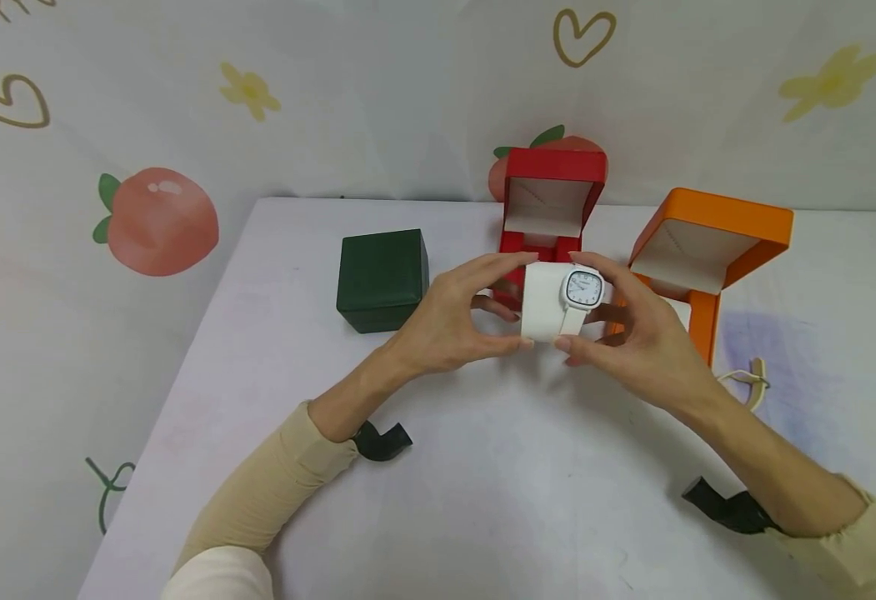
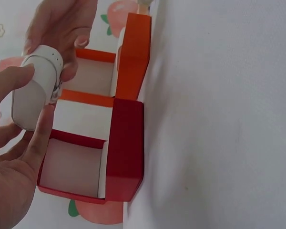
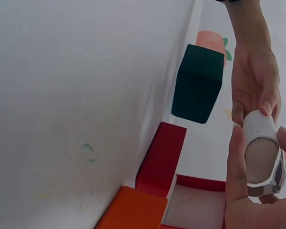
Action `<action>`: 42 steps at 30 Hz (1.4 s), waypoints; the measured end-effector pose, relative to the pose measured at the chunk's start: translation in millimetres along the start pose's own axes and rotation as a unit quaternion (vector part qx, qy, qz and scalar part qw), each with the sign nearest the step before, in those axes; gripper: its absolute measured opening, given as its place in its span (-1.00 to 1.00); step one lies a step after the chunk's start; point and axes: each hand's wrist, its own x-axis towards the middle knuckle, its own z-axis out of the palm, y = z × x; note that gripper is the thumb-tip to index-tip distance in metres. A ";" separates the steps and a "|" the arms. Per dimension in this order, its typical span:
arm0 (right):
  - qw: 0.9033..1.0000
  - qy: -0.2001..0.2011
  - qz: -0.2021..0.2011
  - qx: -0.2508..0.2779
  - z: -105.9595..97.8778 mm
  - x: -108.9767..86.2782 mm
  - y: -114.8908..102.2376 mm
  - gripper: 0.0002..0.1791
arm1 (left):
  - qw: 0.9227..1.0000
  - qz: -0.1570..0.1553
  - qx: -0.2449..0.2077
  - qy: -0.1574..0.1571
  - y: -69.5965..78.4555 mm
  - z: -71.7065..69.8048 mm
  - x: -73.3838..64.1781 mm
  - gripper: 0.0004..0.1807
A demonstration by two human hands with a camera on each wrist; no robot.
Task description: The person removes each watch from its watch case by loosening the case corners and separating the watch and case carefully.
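Note:
A white wristwatch [image 1: 583,287] with a squarish face is wrapped around a white watch cushion [image 1: 541,304], held up in front of the open boxes. My left hand [image 1: 445,321] grips the cushion's left end, thumb at the lower edge and index finger at the top. At the watch end, my right hand [image 1: 643,337] pinches top and bottom in the same manner. The left wrist view shows the cushion [image 2: 28,102] from its rounded end, between the fingers of both hands. Behind the hands stands an open red watch box [image 1: 553,165], partly hidden by them.
On the right, an open orange box [image 1: 730,208] has a white piece inside. A closed dark green box [image 1: 381,279] stands left of the left hand. Near the right forearm lies a cream strap-like item [image 1: 757,385], partly covered. Behind the table rises a wall covering [image 1: 407,100] with printed fruit and hearts.

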 end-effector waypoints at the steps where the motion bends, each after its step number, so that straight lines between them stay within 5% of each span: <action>1: 1.000 0.004 0.001 0.002 -0.7 -0.2 0.3 -0.05 | 1.000 -0.001 -0.001 0.004 -0.1 -0.5 -0.3 -0.11; 31: 0.999 -0.010 0.027 -0.030 -6.4 -15.2 11.8 0.01 | 0.999 -0.008 0.023 0.021 -9.6 -7.8 -3.5 -0.11; 42: 0.998 -0.049 0.045 0.000 -1.0 -21.4 19.8 -0.01 | 0.996 -0.046 0.053 0.050 -14.4 -5.0 1.6 -0.12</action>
